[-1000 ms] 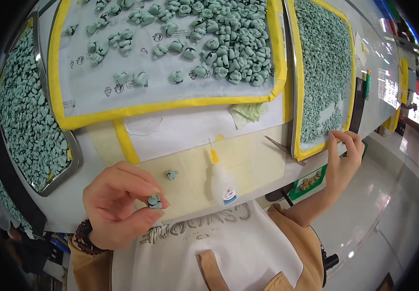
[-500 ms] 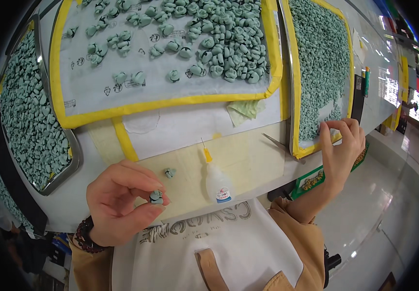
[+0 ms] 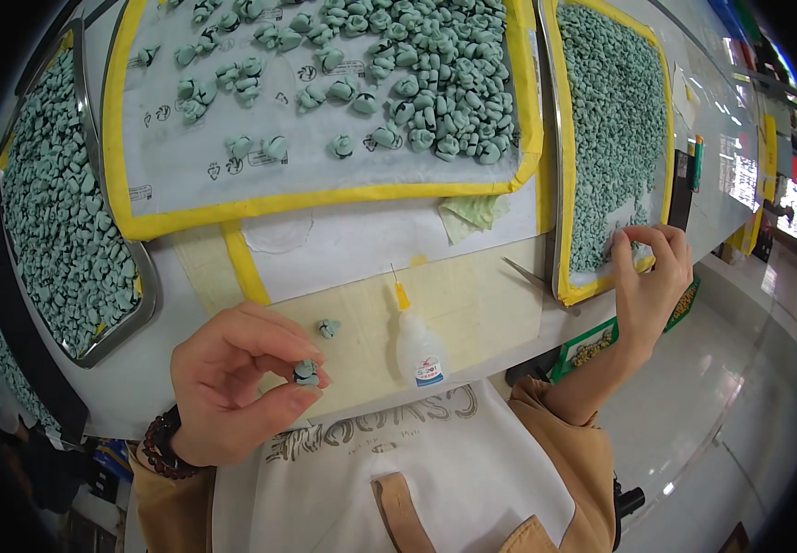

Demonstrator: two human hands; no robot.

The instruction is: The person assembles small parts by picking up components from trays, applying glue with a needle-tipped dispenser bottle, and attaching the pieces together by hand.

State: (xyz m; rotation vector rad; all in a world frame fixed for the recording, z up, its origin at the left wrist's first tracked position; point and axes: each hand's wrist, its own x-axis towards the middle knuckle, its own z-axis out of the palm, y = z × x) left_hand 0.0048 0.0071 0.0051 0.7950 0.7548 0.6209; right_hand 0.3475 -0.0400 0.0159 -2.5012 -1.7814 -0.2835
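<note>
My left hand [image 3: 242, 382] is closed, pinching a small pale-green piece with dark marks [image 3: 305, 371] between thumb and fingertips. A similar loose green piece [image 3: 328, 328] lies on the cream work surface [image 3: 481, 323] just beyond it. At the right tray [image 3: 564, 293], my right hand [image 3: 652, 276] reaches into the near end, thumb and forefinger pinched over the heap of tiny green pieces [image 3: 606, 120]. What those fingertips hold is too small to make out. Between my hands lies a white squeeze bottle [image 3: 419, 350] with a yellow needle tip, pointing away from me.
A yellow-edged tray [image 3: 324, 205] ahead carries many assembled green pieces. Another metal tray [image 3: 147, 295] of green pieces stands at the left. Tweezers [image 3: 525, 271] and a crumpled green scrap [image 3: 467, 217] lie near the right tray. A green-rimmed box [image 3: 585, 350] sits below the table edge.
My left hand, still holding its piece, shows slightly farther right. The trays and bottle have shifted slightly in the picture too. My right hand stays at the right tray's near end.
</note>
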